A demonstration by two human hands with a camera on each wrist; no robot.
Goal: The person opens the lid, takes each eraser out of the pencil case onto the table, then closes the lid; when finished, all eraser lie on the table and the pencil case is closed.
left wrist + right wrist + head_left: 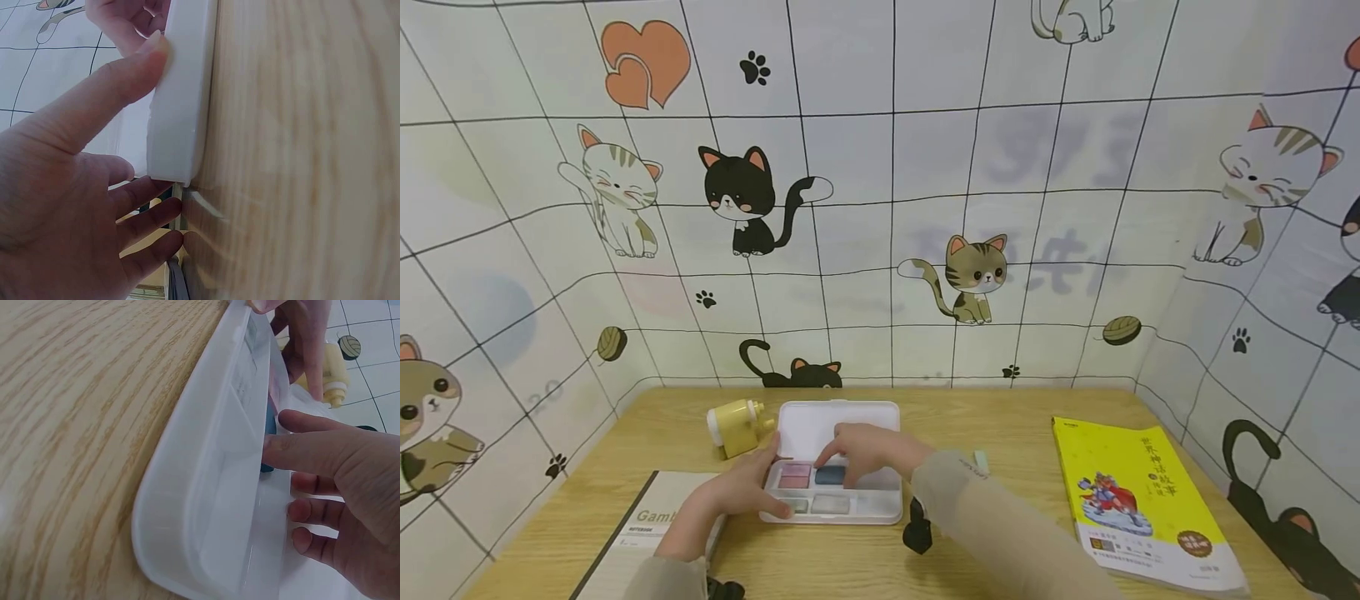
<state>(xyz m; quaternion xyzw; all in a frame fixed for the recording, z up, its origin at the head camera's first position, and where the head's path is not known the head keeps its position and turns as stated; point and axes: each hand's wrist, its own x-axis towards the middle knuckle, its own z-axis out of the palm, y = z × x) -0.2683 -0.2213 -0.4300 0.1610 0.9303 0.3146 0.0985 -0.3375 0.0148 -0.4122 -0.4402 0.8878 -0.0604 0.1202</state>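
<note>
A white plastic case [880, 507] lies on the wooden table with its lid folded back. Its compartments hold pink blocks [794, 477], a dark blue block [830, 475] and pale pieces of unclear kind. My left hand [745, 485] grips the case's left end. In the left wrist view its thumb [140, 72] presses the front rim, and the other fingers spread by the end wall. My right hand [876, 450] reaches into the case from the right. Its thumb and index finger pinch the dark blue block, partly hidden in the right wrist view.
Behind my left hand stands a yellow item [735, 427] with a white end. A notebook [647, 517] lies under my left forearm. To the right is a yellow book [1138, 492]. A small pale green thing [981, 461] shows behind my right sleeve. A cat-patterned cloth [865, 208] surrounds the table.
</note>
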